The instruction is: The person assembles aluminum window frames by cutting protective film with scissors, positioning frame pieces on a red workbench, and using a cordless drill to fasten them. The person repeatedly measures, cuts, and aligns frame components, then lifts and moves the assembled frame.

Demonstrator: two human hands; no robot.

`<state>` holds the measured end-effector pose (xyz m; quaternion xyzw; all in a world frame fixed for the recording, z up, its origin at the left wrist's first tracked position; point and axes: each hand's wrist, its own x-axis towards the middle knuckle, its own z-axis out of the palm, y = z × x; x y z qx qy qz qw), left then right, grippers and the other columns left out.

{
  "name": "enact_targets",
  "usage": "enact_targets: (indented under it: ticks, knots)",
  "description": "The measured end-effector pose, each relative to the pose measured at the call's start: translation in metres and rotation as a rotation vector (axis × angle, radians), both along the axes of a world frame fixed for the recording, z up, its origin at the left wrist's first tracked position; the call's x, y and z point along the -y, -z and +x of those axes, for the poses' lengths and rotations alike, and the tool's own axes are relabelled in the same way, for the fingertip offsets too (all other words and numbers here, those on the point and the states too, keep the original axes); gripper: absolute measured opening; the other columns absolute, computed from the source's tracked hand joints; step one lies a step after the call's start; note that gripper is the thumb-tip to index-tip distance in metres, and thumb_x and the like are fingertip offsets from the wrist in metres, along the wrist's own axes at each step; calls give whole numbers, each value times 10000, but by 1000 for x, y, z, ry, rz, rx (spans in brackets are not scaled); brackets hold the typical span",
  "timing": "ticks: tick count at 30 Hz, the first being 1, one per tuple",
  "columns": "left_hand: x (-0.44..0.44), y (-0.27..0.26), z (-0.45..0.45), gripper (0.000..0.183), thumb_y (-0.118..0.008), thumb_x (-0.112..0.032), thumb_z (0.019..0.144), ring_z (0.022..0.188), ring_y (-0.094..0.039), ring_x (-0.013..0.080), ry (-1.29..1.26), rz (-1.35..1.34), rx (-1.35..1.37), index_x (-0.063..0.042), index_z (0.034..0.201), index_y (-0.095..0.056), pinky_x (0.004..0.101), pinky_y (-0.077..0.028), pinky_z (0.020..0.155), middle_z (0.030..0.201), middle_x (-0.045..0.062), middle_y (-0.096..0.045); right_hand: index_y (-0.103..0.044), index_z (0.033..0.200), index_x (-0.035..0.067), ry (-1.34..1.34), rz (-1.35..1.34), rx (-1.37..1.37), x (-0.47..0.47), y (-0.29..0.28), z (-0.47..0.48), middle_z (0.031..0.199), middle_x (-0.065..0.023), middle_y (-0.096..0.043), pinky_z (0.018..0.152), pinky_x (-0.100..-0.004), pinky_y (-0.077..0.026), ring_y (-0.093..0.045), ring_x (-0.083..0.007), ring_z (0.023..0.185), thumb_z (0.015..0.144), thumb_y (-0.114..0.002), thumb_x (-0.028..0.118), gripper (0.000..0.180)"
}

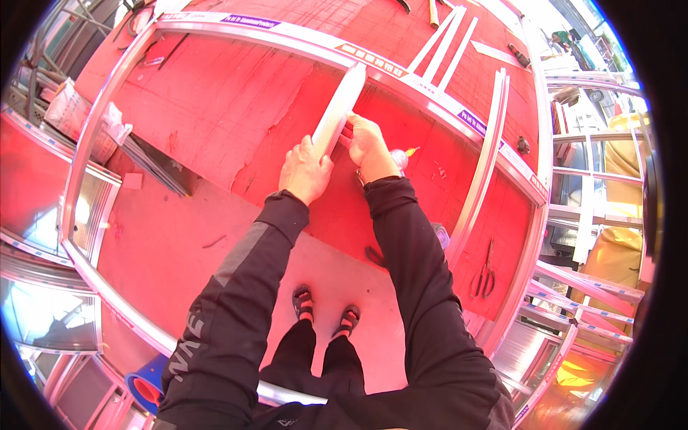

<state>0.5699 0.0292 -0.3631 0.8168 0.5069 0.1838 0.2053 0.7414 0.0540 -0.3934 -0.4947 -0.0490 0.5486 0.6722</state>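
My left hand (306, 171) grips the near end of a short silvery metal profile (344, 94), probably aluminium. Its far end meets the inner side of the long rail (301, 47) of a large rectangular metal frame. On the profile's right side, my right hand (368, 142) has its fingers bent against the edge; some fingertips are hidden, so I cannot tell whether it grips. Just beyond the right wrist lies a small clear bottle with a yellow tip (400, 157), partly covered by the sleeve. Another profile (486, 161) slants across the frame farther right.
A red worktop (236, 102) lies under the frame. Scissors (486, 277) rest at the right, with a small black object (523, 145) above them. White strips (438, 45) lie beyond the rail. Stacked metal frames (580, 306) stand right; a white bag (70, 107) sits left.
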Motion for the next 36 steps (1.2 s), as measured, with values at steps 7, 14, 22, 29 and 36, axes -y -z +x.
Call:
enact_targets:
  ticks: [7, 14, 22, 29, 36]
  knots:
    - [49, 16, -68, 510, -655, -213, 885, 1008, -579, 450, 47, 39, 78, 39, 1290, -472, 537, -484, 872, 1066, 263, -614, -562, 1290, -68, -46, -74, 522, 73, -36, -99, 1228, -166, -631, 1068, -367, -437, -598, -278, 1171, 951, -544, 78, 369]
    - [102, 23, -132, 572, -676, -188, 845, 986, -557, 466, 60, 57, 144, 63, 1319, -476, 552, -456, 850, 1048, 274, -595, -537, 1356, 37, -604, 200, 1984, 121, -61, -104, 1423, -164, -496, 1158, -532, -282, -351, -358, 1434, 776, -724, 146, 619]
    - [179, 22, -215, 611, -678, -174, 818, 1016, -551, 433, -11, -77, 31, 70, 1339, -475, 503, -469, 900, 1109, 255, -588, -668, 907, 126, -1041, 738, 2038, 110, -76, -120, 985, 1, -630, 1019, -367, -397, -570, -203, 1064, 697, -796, 212, 260]
    - [204, 12, -245, 632, -694, -202, 811, 1043, -548, 435, -44, -69, 23, 76, 1335, -476, 519, -462, 915, 1109, 256, -590, -660, 902, 119, -1093, 652, 2096, 135, -79, -162, 980, -24, -628, 1000, -375, -416, -579, -223, 1024, 669, -820, 264, 318]
    - [273, 8, -322, 637, -708, -152, 805, 1040, -549, 450, -37, -106, -5, 68, 1349, -460, 534, -450, 910, 1119, 270, -587, -672, 933, 104, -1179, 940, 1767, 185, -50, -238, 963, -45, -641, 978, -393, -418, -591, -241, 1020, 643, -823, 257, 360]
